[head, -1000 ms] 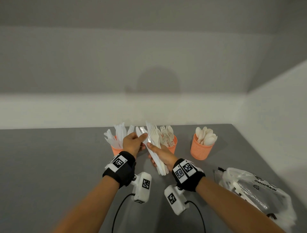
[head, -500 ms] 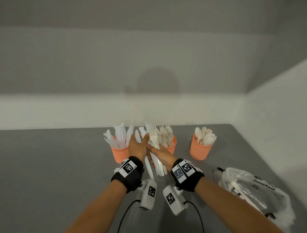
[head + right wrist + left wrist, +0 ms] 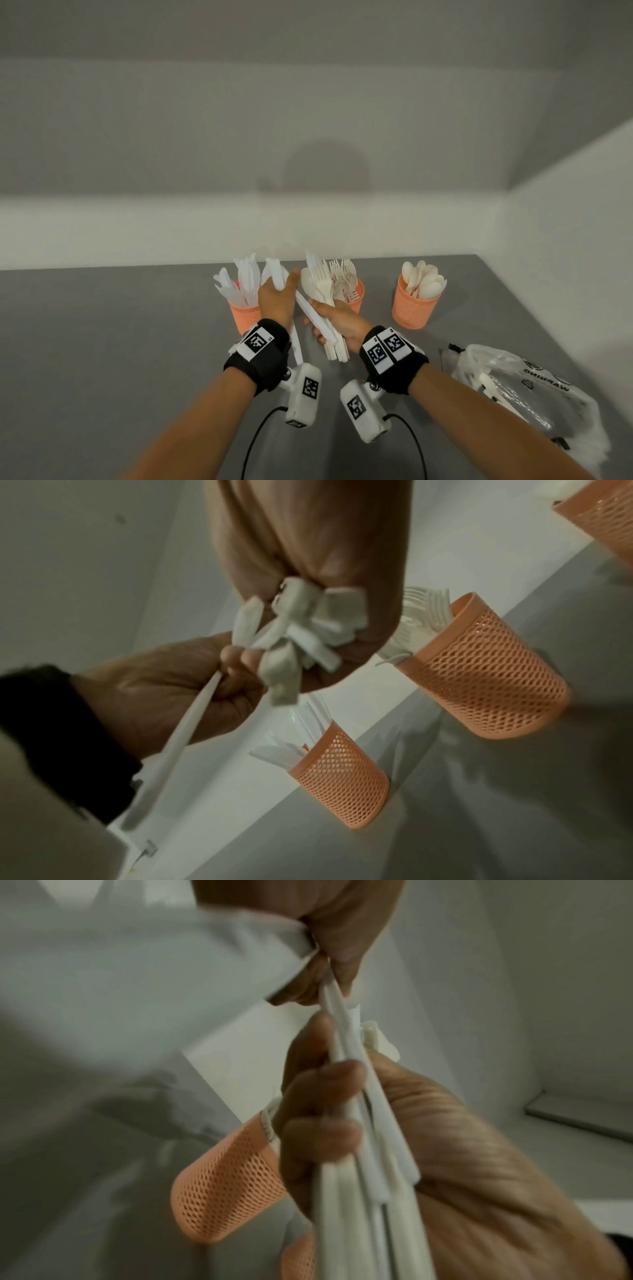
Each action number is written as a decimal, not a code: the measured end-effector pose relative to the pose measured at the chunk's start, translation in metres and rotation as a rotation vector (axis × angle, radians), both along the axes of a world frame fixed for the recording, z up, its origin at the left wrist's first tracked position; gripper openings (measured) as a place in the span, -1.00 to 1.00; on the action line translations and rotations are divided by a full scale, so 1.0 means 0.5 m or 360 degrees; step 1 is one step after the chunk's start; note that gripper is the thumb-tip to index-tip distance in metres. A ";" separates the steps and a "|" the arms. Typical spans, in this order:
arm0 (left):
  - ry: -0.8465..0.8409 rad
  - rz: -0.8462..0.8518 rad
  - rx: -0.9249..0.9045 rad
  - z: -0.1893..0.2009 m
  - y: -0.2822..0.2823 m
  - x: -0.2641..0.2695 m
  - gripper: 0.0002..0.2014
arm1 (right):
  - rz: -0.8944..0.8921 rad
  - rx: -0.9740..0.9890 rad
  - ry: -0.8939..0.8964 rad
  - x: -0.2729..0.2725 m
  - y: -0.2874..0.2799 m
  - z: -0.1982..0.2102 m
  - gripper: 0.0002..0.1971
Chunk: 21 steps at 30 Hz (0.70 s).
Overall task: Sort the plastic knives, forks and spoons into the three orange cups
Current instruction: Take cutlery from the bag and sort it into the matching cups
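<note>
My left hand [image 3: 278, 298] pinches a white plastic knife [image 3: 273, 272], blade up, just right of the left orange cup [image 3: 244, 317] full of knives. My right hand [image 3: 334, 317] grips a mixed bundle of white cutlery [image 3: 320, 284], fork tines and a spoon bowl showing on top, in front of the middle cup [image 3: 358, 298] of forks. The right cup [image 3: 412, 310] holds spoons. In the right wrist view the bundle's handle ends [image 3: 301, 634] stick out of my right hand [image 3: 308, 547], and the left hand [image 3: 171, 685] holds the knife [image 3: 186, 731] beside them.
A crumpled clear plastic bag [image 3: 517, 387] with more cutlery lies on the grey table [image 3: 102, 342] at the right, near the side wall. Cables run from the wrist cameras toward the table's near edge. Bare table surface stretches to the left of the cups.
My left hand reached into the top of the bundle, then drew back left with a knife, which now stands apart from the bundle. The right hand stayed nearly still.
</note>
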<state>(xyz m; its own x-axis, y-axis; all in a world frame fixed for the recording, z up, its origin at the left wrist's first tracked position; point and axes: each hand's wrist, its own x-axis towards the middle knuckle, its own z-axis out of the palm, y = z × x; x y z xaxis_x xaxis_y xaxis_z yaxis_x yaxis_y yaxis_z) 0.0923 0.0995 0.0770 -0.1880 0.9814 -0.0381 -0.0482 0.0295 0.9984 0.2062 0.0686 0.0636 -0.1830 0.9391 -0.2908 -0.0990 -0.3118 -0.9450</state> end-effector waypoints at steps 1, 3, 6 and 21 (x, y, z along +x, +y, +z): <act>0.0008 0.0031 0.0000 0.001 0.001 -0.004 -0.72 | 0.0013 -0.0001 -0.0011 0.002 0.001 -0.002 -0.84; -0.0075 0.0139 -0.0025 0.009 0.004 -0.019 -0.68 | 0.0025 0.0013 -0.0057 0.008 0.002 -0.010 -0.86; -0.0367 0.0292 -0.0030 0.028 0.018 -0.055 -0.65 | -0.0073 -0.0034 -0.0126 0.016 0.006 -0.021 -0.83; -0.0129 0.0436 0.0466 0.116 0.160 -0.124 -0.61 | -0.0108 -0.0138 0.0132 0.041 0.058 -0.032 -0.81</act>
